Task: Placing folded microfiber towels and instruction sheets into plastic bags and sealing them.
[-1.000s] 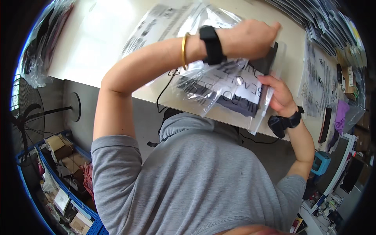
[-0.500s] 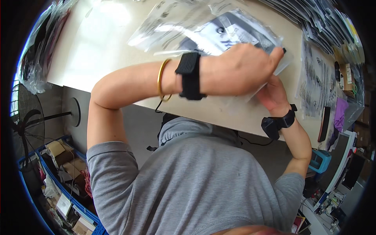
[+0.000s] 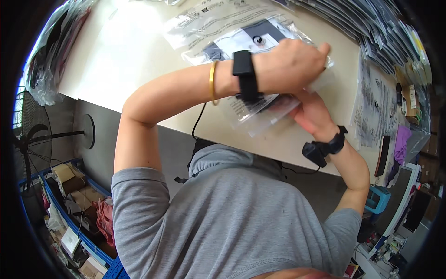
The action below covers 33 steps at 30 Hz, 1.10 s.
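A clear plastic bag [image 3: 253, 128] with something dark and flat inside lies near the table's front edge, partly under my left forearm. My left hand [image 3: 292, 65] reaches across it with its fingers curled closed on the bag's far right part; the fingertips are hidden underneath. Below it, my right hand [image 3: 316, 116] pinches the bag's right edge, its fingers partly covered by the left hand. Just beyond lies another clear printed bag [image 3: 200, 28], over a grey-and-white flat packet [image 3: 237, 39] with a small black ring-shaped mark.
Stacked flat grey packets in plastic [image 3: 371, 32] line the far right of the table [image 3: 102, 60]. More printed clear bags [image 3: 371, 102] lie along the right side, near a purple cloth [image 3: 402, 142]. Bagged items [image 3: 55, 51] stand at the left edge. A fan [image 3: 35, 135] stands left, above blue crates [image 3: 93, 237].
My left arm has shifted right and slightly away from me. The near end of the bag now shows below my left wrist. My right hand stays close by, a little lower.
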Each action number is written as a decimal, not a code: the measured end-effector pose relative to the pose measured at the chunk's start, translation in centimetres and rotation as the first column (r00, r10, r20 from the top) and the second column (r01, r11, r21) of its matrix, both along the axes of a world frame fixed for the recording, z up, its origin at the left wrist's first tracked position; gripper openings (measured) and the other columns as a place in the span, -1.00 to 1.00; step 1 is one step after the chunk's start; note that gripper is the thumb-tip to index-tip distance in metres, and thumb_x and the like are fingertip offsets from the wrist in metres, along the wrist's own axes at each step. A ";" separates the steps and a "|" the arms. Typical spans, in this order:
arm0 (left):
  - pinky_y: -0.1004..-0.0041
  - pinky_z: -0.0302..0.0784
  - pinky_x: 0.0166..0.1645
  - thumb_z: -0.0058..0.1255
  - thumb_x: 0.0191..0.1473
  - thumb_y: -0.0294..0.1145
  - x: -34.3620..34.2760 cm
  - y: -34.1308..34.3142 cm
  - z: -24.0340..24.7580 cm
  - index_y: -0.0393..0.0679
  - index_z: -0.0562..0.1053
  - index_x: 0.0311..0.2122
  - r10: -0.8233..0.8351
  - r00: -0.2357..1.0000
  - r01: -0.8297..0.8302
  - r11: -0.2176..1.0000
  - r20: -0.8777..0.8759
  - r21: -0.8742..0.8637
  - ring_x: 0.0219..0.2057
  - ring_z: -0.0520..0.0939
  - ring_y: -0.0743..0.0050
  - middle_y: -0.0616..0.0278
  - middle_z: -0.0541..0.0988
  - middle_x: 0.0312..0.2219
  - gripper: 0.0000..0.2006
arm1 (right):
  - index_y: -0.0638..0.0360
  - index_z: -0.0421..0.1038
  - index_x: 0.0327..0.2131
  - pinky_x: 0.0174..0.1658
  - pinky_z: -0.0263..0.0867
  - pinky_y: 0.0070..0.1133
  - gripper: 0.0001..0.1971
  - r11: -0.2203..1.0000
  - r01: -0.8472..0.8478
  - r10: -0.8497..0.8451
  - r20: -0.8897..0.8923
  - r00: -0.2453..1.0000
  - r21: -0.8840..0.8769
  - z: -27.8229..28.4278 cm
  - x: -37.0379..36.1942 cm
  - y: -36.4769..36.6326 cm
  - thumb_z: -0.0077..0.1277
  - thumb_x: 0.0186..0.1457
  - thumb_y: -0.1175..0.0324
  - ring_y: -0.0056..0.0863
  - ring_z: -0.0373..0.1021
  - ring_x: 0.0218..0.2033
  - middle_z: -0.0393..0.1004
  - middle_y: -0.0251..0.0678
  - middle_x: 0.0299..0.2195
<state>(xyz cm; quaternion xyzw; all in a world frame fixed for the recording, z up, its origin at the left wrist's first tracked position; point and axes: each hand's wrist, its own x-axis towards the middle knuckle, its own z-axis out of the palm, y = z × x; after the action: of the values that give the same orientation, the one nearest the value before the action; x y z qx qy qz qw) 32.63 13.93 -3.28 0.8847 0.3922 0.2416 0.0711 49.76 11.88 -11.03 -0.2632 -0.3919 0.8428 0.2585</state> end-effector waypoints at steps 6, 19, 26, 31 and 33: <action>0.16 0.44 -0.58 -0.02 -0.12 -0.57 -1.0 -1.8 -0.6 -0.43 0.21 -0.22 0.001 1.000 0.000 0.992 0.010 -0.122 -0.62 0.56 -0.11 -0.07 0.47 -0.71 -0.68 | 0.13 0.15 0.11 0.06 0.31 -0.49 -0.60 0.973 0.194 -0.190 0.045 0.981 -0.125 -0.1 -1.4 0.1 -0.10 0.22 0.38 -0.48 0.30 0.04 0.34 -0.34 -0.02; 0.12 0.43 -0.53 -0.08 -0.08 -0.57 0.5 -1.3 2.6 -0.38 0.24 -0.19 -0.035 0.991 0.048 0.994 0.127 -0.097 -0.58 0.56 -0.12 -0.05 0.48 -0.69 -0.71 | 0.18 0.17 0.13 0.05 0.31 -0.49 -0.55 0.977 -0.200 0.160 -0.387 0.908 -0.067 -0.3 -3.9 2.3 -0.03 0.17 0.38 -0.40 0.37 -0.01 0.37 -0.31 0.01; 0.19 0.45 -0.41 0.07 -0.03 -0.44 -4.4 -1.1 3.5 -0.23 0.22 0.00 0.055 0.981 0.005 0.952 0.186 -0.305 -0.53 0.53 -0.03 0.00 0.49 -0.59 -0.53 | 0.27 0.34 -0.01 -0.01 0.36 -0.54 -0.67 0.661 -0.727 0.605 0.441 0.663 0.185 4.6 -3.4 4.6 0.00 0.15 0.40 -0.41 0.44 -0.11 0.49 -0.25 -0.15; 0.02 0.33 0.04 0.10 0.00 -0.18 -9.3 -1.7 -0.2 -0.07 0.26 0.12 0.059 0.998 -0.055 0.991 0.028 -0.119 0.02 0.39 -0.18 -0.09 0.41 -0.04 -0.44 | 0.30 0.46 -0.20 -0.31 0.44 -0.64 -0.76 0.709 -0.692 0.463 0.651 0.602 0.135 13.0 2.8 9.8 -0.03 0.18 0.30 -0.55 0.50 -0.37 0.54 -0.22 -0.30; -0.08 0.19 0.10 0.11 0.00 -0.15 -9.0 -2.6 -1.1 0.00 0.22 0.16 0.032 0.988 -0.061 0.979 -0.148 -0.194 0.11 0.22 -0.21 -0.07 0.25 0.07 -0.39 | 0.26 0.45 -0.20 -0.35 0.44 -0.68 -0.72 0.834 -0.444 0.184 0.593 0.784 0.327 13.6 4.1 13.5 -0.06 0.21 0.22 -0.59 0.48 -0.43 0.54 -0.27 -0.32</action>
<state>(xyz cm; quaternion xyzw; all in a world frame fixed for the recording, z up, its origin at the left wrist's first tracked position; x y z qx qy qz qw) 23.67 11.33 -4.41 0.8790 0.4389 0.1386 0.1244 53.82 25.38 2.55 -0.3504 -0.6713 0.6517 0.0431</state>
